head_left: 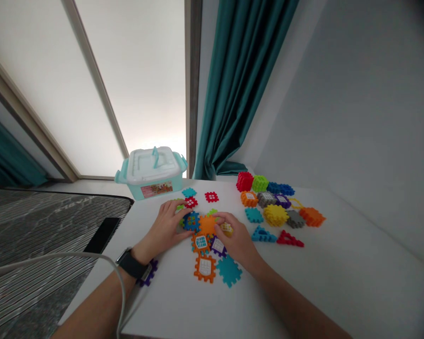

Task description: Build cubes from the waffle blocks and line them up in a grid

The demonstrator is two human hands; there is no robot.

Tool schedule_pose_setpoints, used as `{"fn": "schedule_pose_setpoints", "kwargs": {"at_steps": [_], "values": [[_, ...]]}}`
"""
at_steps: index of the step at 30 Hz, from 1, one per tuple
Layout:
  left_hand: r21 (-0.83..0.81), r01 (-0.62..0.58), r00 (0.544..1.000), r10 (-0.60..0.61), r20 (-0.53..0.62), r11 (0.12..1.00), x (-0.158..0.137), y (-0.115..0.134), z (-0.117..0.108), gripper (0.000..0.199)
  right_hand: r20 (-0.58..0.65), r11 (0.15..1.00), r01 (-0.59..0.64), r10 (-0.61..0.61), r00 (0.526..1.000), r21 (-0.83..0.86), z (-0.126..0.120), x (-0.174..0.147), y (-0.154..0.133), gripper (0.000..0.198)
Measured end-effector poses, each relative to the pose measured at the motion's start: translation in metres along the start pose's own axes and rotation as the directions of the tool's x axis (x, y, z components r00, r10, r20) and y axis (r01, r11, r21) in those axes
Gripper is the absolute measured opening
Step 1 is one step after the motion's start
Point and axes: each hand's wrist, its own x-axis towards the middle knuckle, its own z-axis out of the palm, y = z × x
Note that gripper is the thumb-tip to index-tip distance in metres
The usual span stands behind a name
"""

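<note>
My left hand (167, 225) curves around a blue window tile (191, 221), thumb and fingers on its left side. Thumb and fingers of my right hand (238, 238) grip the right edge of a plain orange tile (207, 225), which meets the blue one side to side. Just below are an orange tile with a blue window (201, 242) and a purple tile with a white window (218, 246). A yellow piece (227, 229) is partly hidden by my right fingers. Nearer me lie an orange white-window tile (204, 267) and a turquoise tile (229, 270).
A lidded turquoise box (155, 174) stands at the table's back left. Sorted stacks, including yellow tiles (276, 215) and red tiles (245, 181), sit at right. A cable (122, 287) crosses my left forearm. Beyond the left edge lies a black phone-like object (102, 235).
</note>
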Motion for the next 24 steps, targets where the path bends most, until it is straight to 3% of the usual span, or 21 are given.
{"fn": "schedule_pose_setpoints", "kwargs": {"at_steps": [4,8,12,18,24], "values": [[0.018,0.02,1.0,-0.02,0.007,1.0,0.001,0.0,0.0,0.057,-0.033,0.989,0.077,-0.082,0.996,-0.126,0.002,-0.001,-0.001,0.029],[0.048,0.035,0.999,-0.036,0.022,0.998,0.001,-0.002,-0.002,0.052,-0.099,0.981,0.078,-0.096,0.99,-0.175,-0.001,0.0,0.004,0.027],[0.047,0.055,0.998,-0.057,0.038,0.997,-0.001,-0.007,-0.001,0.053,-0.113,0.99,0.03,-0.046,0.993,-0.139,-0.004,0.002,0.01,0.025],[0.066,0.107,0.985,-0.115,0.127,0.992,-0.005,-0.011,0.008,0.057,-0.041,0.993,0.031,-0.036,0.999,-0.115,0.001,0.0,0.007,0.026],[-0.031,0.041,0.998,-0.039,0.057,0.999,-0.001,0.004,0.001,0.067,-0.034,0.998,-0.001,-0.001,0.999,-0.063,0.0,0.0,0.0,0.026]]}}
